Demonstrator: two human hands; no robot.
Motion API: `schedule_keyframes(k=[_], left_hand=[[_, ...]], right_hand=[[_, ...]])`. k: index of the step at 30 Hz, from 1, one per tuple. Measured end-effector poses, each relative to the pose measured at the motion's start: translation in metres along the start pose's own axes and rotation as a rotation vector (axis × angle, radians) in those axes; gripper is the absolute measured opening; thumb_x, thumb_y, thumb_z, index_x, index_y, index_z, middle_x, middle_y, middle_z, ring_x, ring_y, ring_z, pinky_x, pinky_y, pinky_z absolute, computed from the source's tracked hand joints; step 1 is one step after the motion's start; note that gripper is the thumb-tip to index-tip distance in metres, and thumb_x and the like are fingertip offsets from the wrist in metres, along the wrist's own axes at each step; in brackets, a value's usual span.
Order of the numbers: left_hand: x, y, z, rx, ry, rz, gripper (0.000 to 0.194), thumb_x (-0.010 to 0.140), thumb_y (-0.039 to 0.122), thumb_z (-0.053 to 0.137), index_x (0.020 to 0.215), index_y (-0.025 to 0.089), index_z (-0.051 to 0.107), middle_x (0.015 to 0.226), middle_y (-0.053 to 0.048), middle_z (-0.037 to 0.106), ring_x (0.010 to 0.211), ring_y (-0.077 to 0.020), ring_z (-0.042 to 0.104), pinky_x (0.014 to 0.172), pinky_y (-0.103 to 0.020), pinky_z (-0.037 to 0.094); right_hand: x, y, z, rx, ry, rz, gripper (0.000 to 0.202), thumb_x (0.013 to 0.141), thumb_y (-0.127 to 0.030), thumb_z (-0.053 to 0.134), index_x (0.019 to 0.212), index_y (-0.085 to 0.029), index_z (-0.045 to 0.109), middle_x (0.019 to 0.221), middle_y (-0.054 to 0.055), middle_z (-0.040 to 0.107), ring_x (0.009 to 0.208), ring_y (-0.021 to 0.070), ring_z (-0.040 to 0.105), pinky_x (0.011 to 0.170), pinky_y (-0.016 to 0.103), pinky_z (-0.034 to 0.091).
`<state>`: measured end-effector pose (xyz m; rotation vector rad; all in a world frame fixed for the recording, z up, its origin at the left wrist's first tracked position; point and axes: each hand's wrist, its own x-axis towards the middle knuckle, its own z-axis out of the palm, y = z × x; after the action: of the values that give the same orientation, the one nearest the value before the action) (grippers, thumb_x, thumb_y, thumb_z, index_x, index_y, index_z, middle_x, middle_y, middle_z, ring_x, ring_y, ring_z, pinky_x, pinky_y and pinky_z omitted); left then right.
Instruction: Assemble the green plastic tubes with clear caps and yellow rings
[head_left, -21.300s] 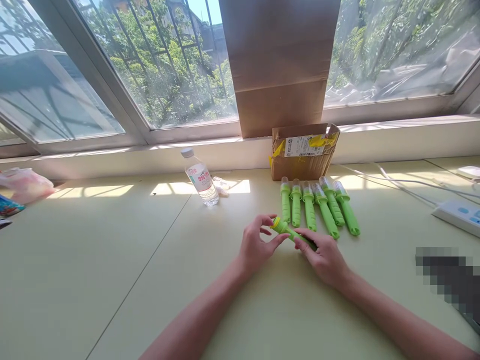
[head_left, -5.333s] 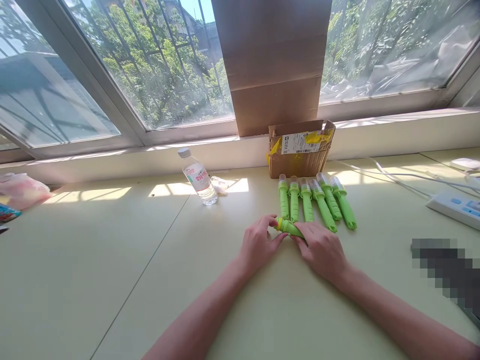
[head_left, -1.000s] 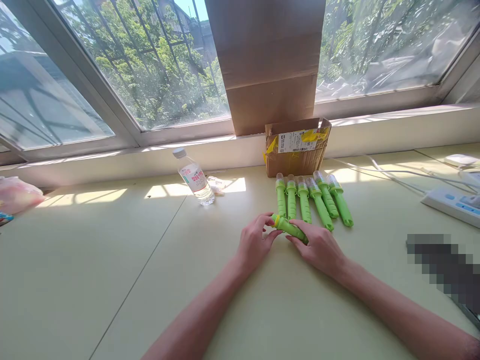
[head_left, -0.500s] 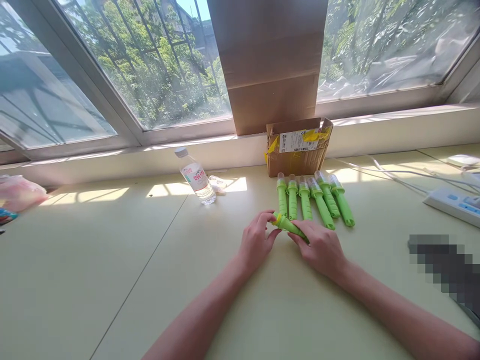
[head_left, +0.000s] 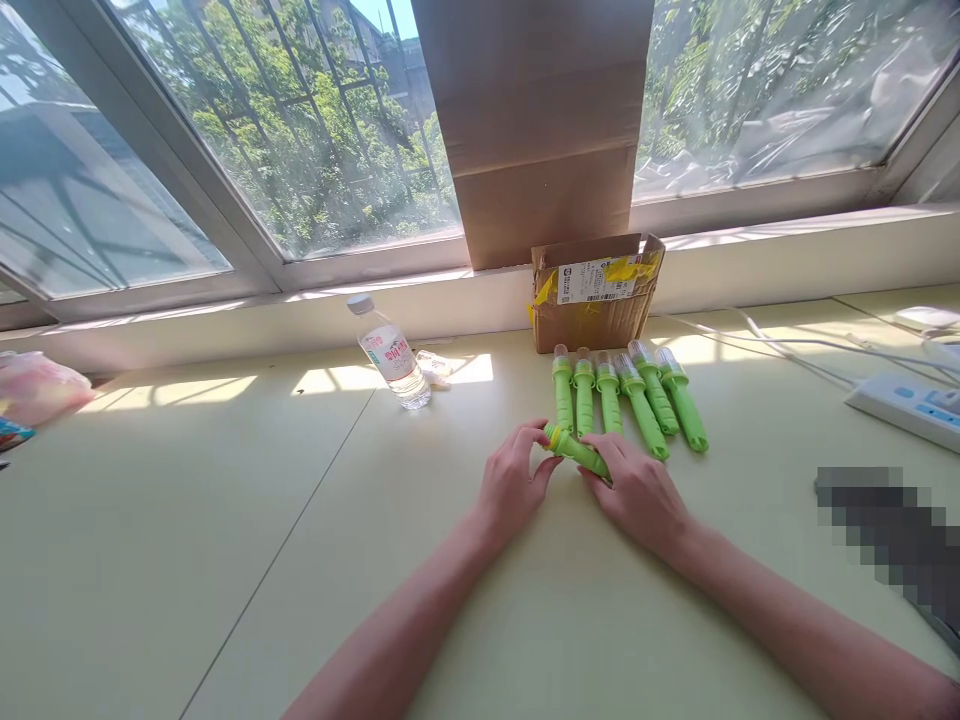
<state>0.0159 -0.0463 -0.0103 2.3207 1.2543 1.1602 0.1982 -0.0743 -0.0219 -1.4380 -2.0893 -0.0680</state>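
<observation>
A green tube with a yellow ring (head_left: 577, 452) lies tilted between my two hands, just above the table. My left hand (head_left: 516, 468) pinches its ringed upper-left end between thumb and fingers. Around the lower-right end, the fingers of my right hand (head_left: 634, 488) are closed. Beyond my hands, several green tubes with clear caps (head_left: 609, 395) lie side by side, caps pointing to the window. No clear cap shows on the held tube.
Behind the capped tubes stands an open cardboard box (head_left: 592, 320). A water bottle (head_left: 396, 358) and a small wrapper (head_left: 435, 366) are left of it. At right are a power strip (head_left: 911, 405), cables and a blurred dark object (head_left: 892, 540). A pink bag (head_left: 41, 385) lies far left.
Both hands keep hold of the green tube. My right hand has shifted very slightly up and left with its end of the tube.
</observation>
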Motion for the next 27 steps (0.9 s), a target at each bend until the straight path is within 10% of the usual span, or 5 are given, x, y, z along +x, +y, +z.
schedule_keyframes(k=[27], left_hand=[[-0.0009, -0.001, 0.0, -0.016, -0.012, -0.029, 0.013, 0.08, 0.025, 0.059, 0.089, 0.022, 0.051, 0.113, -0.004, 0.061, 0.097, -0.0178, 0.062, 0.077, -0.033, 0.053]], right_hand=[[-0.0006, 0.0004, -0.0008, -0.029, 0.022, 0.053, 0.015, 0.088, -0.032, 0.047, 0.089, -0.02, 0.055, 0.079, 0.0, 0.061, 0.061, 0.0116, 0.054, 0.049, 0.023, 0.029]])
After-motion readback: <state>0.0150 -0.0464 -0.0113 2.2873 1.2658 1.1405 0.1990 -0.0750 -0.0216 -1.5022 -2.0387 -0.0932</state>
